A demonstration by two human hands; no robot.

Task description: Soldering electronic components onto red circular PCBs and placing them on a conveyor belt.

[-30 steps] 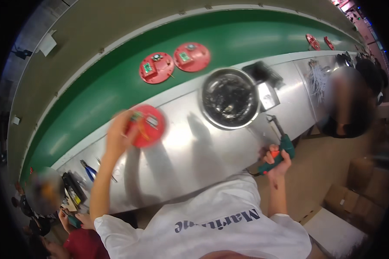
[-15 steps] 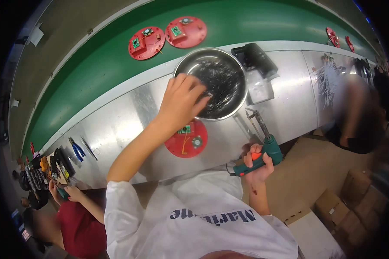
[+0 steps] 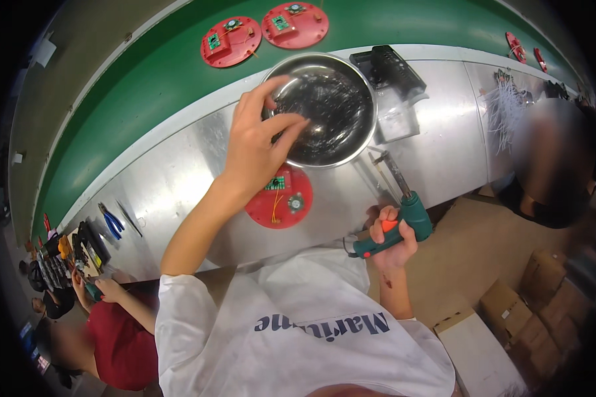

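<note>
My left hand (image 3: 255, 142) is over the left side of a round metal bowl (image 3: 372, 126). Thumb and forefinger meet at their tips, the other fingers raised apart; anything pinched is too small to make out. Many small dark pieces (image 3: 334, 106) lie in the bowl, blurred. At the bench edge, my right hand (image 3: 394, 248) grips a green pistol-shaped power tool (image 3: 414, 215) with an orange trigger and a cord at its handle end. Its long metal front points up and away. Just below the bowl lies a red round plate (image 3: 281, 215) carrying a green circuit board, partly behind my left wrist.
Two similar red plates (image 3: 295, 30) sit on the green strip behind the bowl. A black tray (image 3: 391, 73) stands right of it. Blue-handled pliers (image 3: 111, 221) lie at left. Co-workers sit on both sides; white wires (image 3: 503, 109) lie at far right. Cardboard boxes (image 3: 503, 304) stand below.
My left hand has lifted back from the bowl's contents toward its left rim, thumb and forefinger now together. The right hand keeps hold of the tool. The whole view has shifted slightly.
</note>
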